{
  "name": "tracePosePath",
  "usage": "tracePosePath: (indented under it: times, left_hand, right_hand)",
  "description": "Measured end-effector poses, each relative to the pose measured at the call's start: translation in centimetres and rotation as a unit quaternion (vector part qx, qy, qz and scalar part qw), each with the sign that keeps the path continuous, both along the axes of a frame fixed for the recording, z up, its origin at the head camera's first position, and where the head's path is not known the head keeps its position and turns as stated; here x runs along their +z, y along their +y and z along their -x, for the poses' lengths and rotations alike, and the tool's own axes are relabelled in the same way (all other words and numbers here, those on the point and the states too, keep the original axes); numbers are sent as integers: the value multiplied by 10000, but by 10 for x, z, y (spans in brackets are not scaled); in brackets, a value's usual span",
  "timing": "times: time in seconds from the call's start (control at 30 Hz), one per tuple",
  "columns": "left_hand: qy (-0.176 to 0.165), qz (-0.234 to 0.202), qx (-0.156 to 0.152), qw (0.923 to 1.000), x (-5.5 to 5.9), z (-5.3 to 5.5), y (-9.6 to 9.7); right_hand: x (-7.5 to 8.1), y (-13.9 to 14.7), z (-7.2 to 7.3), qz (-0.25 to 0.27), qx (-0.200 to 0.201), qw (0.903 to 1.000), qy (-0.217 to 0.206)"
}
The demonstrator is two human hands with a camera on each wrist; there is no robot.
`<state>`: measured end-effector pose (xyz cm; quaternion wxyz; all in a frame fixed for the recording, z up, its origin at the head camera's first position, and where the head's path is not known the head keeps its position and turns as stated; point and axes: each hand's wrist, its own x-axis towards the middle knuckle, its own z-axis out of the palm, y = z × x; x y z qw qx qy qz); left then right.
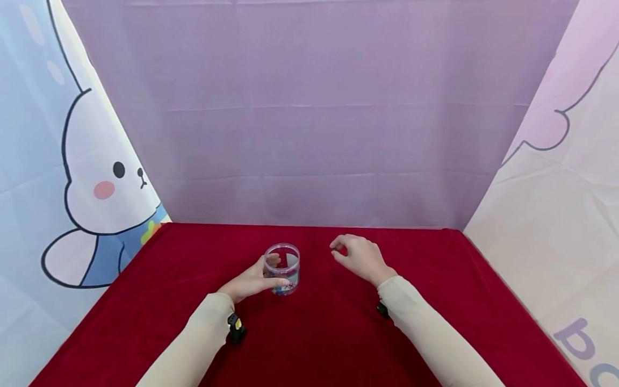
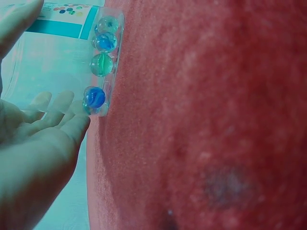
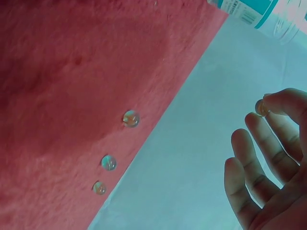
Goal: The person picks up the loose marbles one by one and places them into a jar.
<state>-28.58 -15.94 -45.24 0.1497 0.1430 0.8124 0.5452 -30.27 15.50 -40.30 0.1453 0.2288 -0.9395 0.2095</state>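
Observation:
My left hand (image 1: 254, 279) grips a clear plastic jar (image 1: 282, 269) round its side, thumb in front and fingers behind. The jar is upright, with its mouth open at the top. Several glass marbles, among them a blue one (image 2: 95, 97) and a green one (image 2: 101, 64), lie at its bottom, and a printed label (image 2: 64, 21) wraps its wall. To the right of the jar, my right hand (image 1: 360, 258) is held above the cloth. Between thumb and index finger it pinches a marble (image 3: 261, 108), while its other fingers are spread.
Three loose marbles show in the right wrist view: an orange-tinted one (image 3: 131, 118), a greenish one (image 3: 109, 162) and a smaller-looking one (image 3: 99, 187). They lie on a red cloth (image 1: 309, 344) covering the table. A purple curtain (image 1: 309, 118) hangs behind, with printed sheets at both sides.

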Motion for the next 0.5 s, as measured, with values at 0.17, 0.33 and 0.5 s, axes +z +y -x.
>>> tracePosePath:
  times: [0.17, 0.33, 0.5]
  left_hand:
    - [-17, 25, 21, 10000, 1, -1, 1]
    - [-22, -2, 15, 10000, 2, -1, 2]
    - [-72, 5, 58, 10000, 2, -1, 3]
  right_hand:
    - [0, -6, -2, 125, 132, 9998, 93]
    - [1, -13, -4, 97, 227, 9995, 199]
    - [4, -21, -6, 99, 357, 9990, 233]
